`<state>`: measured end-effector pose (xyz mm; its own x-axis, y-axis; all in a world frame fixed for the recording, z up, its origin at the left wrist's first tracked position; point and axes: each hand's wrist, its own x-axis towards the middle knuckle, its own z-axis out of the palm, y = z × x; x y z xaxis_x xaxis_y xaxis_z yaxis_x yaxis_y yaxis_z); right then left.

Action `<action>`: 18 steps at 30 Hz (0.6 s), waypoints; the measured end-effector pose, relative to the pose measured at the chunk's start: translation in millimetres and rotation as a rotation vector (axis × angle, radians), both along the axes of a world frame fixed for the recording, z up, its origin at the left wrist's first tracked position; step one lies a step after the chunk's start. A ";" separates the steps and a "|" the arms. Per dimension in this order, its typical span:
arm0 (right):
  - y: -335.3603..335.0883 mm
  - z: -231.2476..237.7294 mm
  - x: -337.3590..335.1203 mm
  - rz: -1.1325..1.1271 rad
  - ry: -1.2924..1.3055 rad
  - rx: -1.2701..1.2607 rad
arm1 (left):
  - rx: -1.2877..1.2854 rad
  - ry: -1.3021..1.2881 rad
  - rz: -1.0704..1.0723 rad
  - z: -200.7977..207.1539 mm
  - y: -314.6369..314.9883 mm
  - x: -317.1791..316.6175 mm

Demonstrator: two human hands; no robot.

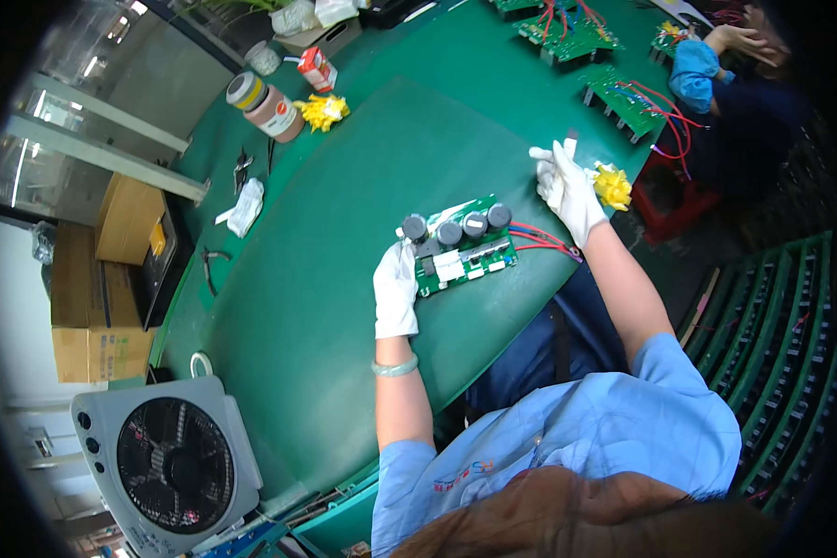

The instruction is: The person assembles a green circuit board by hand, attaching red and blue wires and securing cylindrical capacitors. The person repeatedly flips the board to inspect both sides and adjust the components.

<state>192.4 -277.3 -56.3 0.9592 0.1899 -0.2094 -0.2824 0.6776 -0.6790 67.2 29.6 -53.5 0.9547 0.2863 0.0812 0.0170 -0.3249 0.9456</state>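
A green circuit board (479, 268) with several black cylindrical capacitors and a white block lies in front of me on the green mat. My left hand (396, 290), white-gloved, is closed on the board's left edge. Red and blue wires (544, 240) trail from its right side. My right hand (567, 191), also gloved, is raised beyond the wires, apart from the board. A small white piece with a greyish tip (570, 144) sticks out at its fingers; its kind I cannot make out. Beside that hand lies a yellow bunched item (613, 187).
More wired boards (623, 100) lie at the far right, near another person's blue sleeve (696, 74). A bottle (268, 107), a red-and-white carton (317, 70) and pliers (213, 268) are to the left. A box fan (172, 465) stands lower left; green racks (772, 372) stand right.
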 end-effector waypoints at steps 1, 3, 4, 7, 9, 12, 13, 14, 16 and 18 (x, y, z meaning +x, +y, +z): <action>-10.2 -5.2 17.5 0.045 0.084 0.245 | 0.025 -0.025 -0.009 1.1 -0.9 0.0; -12.9 -5.9 47.5 0.045 0.055 0.311 | 0.175 0.040 -0.046 -2.8 8.1 3.0; -15.9 -6.2 63.0 0.042 0.037 0.345 | 0.179 0.005 -0.050 -2.9 7.3 3.8; -4.2 -6.7 94.0 -0.116 0.037 0.419 | 0.120 -0.008 -0.052 -1.9 6.2 3.9; 7.7 1.4 101.5 -0.120 0.010 0.454 | 0.058 -0.002 -0.047 -0.4 6.3 2.2; 22.3 12.4 114.2 -0.186 0.014 0.517 | 0.088 0.036 -0.053 10.7 3.0 0.3; 24.9 12.1 118.6 -0.219 0.025 0.537 | 0.087 0.065 -0.055 12.6 2.0 -0.2; 23.5 9.0 123.6 -0.223 -0.012 0.562 | 0.075 0.055 -0.029 4.4 2.9 2.1; 19.0 1.8 129.5 -0.240 -0.079 0.613 | -0.010 0.078 -0.029 7.8 0.9 0.3; 21.6 1.8 131.4 -0.283 -0.061 0.675 | -0.013 0.133 -0.007 3.5 4.7 -1.7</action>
<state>323.8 -255.7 -54.4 0.9969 0.0018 -0.0786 -0.0094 0.9953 -0.0966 65.6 34.2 -50.0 0.9587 0.2801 -0.0497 0.1402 -0.3131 0.9393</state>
